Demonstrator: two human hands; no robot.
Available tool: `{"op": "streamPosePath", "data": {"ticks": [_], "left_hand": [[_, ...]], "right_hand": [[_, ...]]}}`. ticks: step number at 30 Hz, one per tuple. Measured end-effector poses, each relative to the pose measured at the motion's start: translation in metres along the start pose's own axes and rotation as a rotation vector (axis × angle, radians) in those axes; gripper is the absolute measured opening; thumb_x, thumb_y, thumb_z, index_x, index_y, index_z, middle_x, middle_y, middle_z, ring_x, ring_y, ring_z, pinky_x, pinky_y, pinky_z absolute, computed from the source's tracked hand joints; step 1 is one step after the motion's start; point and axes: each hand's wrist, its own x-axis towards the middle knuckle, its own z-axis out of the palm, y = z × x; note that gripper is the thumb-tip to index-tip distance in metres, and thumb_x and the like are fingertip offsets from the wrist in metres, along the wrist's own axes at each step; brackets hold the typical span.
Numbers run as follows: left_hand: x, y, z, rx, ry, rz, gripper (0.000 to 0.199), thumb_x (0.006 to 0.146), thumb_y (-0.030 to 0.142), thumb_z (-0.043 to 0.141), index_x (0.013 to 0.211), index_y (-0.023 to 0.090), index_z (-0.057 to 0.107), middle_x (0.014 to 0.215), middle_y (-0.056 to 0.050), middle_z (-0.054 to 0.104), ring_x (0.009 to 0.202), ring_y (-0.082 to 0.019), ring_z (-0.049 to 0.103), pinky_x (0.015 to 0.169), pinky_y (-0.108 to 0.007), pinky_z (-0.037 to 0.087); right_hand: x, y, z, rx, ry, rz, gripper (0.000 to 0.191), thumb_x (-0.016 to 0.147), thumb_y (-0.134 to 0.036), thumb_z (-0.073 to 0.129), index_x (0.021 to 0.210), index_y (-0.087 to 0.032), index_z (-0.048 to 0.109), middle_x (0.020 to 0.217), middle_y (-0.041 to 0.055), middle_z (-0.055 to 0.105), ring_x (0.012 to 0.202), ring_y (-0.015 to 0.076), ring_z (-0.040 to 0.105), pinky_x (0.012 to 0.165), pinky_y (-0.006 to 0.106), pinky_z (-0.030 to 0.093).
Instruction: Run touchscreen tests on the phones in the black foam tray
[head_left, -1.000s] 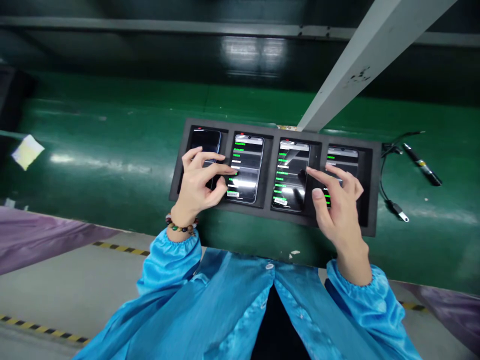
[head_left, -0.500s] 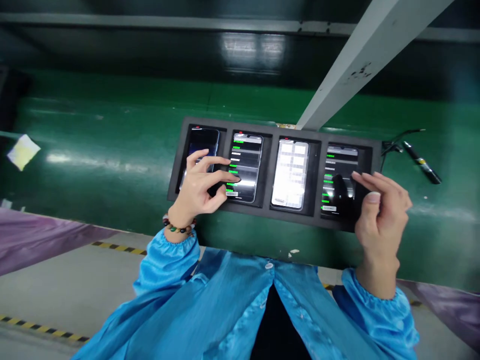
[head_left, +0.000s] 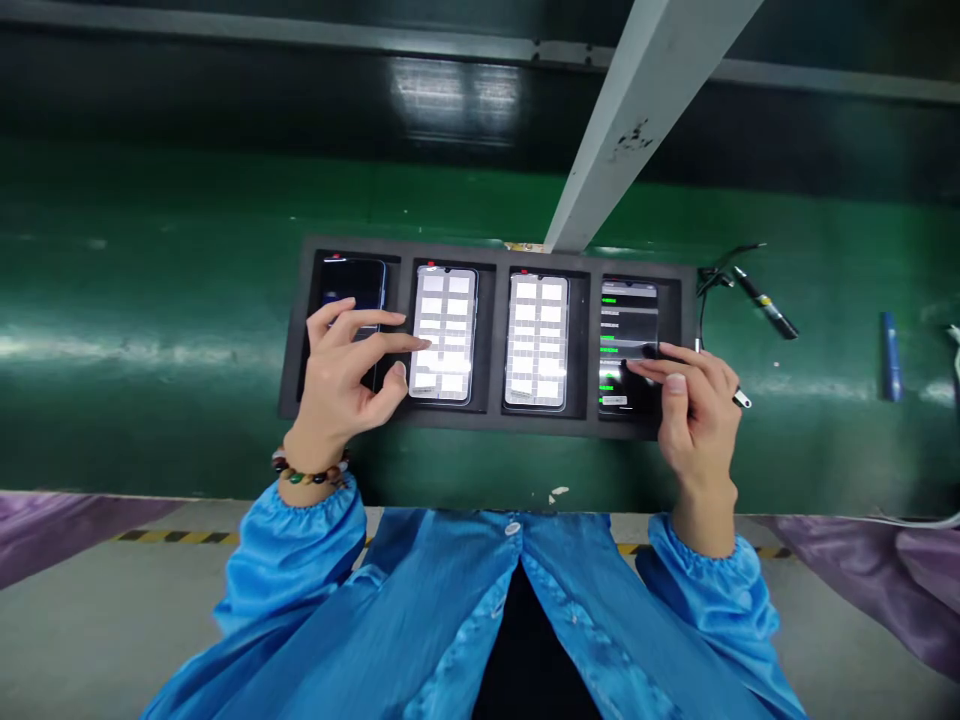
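A black foam tray lies on the green belt and holds several phones side by side. My left hand hovers over the dark leftmost phone, its fingertips touching the second phone, whose screen shows a white grid. The third phone shows the same white grid. My right hand has its fingertips on the rightmost phone, which shows a dark list with green lines. Neither hand holds anything.
A grey metal post slants up from behind the tray. Black cables and a pen-like tool lie right of the tray, a blue stick farther right. The belt's near edge meets a grey floor with yellow-black tape.
My right hand moved from the third phone to the rightmost one. The second and third screens changed from a dark green-lined list to a white grid. The view shifted right.
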Motion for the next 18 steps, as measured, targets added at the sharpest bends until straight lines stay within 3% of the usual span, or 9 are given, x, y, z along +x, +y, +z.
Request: {"op": "streamPosePath", "data": {"ticks": [3, 6, 12, 18], "left_hand": [[0.003, 0.002, 0.001, 0.019, -0.027, -0.065, 0.03, 0.102, 0.029, 0.058, 0.125, 0.028, 0.076, 0.124, -0.003, 0.081, 0.126, -0.029, 0.073, 0.127, -0.063, 0.043], [0.012, 0.006, 0.003, 0.04, -0.044, -0.125, 0.034, 0.105, 0.033, 0.055, 0.134, 0.027, 0.071, 0.129, -0.002, 0.079, 0.129, -0.03, 0.07, 0.127, -0.062, 0.041], [0.04, 0.005, 0.014, 0.139, -0.143, -0.094, 0.044, 0.102, 0.033, 0.054, 0.144, 0.024, 0.065, 0.138, -0.01, 0.076, 0.141, -0.034, 0.061, 0.135, -0.062, 0.03], [0.053, 0.005, 0.021, 0.226, -0.141, -0.061, 0.041, 0.106, 0.033, 0.05, 0.143, 0.022, 0.065, 0.129, -0.011, 0.077, 0.141, -0.037, 0.059, 0.139, -0.065, 0.024]], "right_hand": [[0.009, -0.003, -0.002, 0.005, 0.014, 0.026, 0.038, 0.117, -0.035, 0.045, 0.12, -0.027, 0.081, 0.118, 0.0061, 0.085, 0.135, 0.0298, 0.072, 0.123, 0.059, 0.045], [0.032, -0.018, 0.004, 0.001, -0.059, 0.016, 0.034, 0.116, -0.039, 0.047, 0.13, -0.028, 0.076, 0.129, 0.0076, 0.083, 0.139, 0.0299, 0.069, 0.124, 0.058, 0.044], [0.094, -0.067, 0.051, 0.017, -0.378, -0.201, 0.041, 0.115, -0.038, 0.039, 0.146, -0.025, 0.063, 0.146, 0.0141, 0.074, 0.153, 0.0334, 0.056, 0.129, 0.06, 0.038], [0.119, -0.077, 0.084, -0.011, -0.464, -0.234, 0.04, 0.113, -0.028, 0.035, 0.142, -0.022, 0.062, 0.149, 0.0134, 0.074, 0.154, 0.035, 0.053, 0.13, 0.062, 0.035]]}}
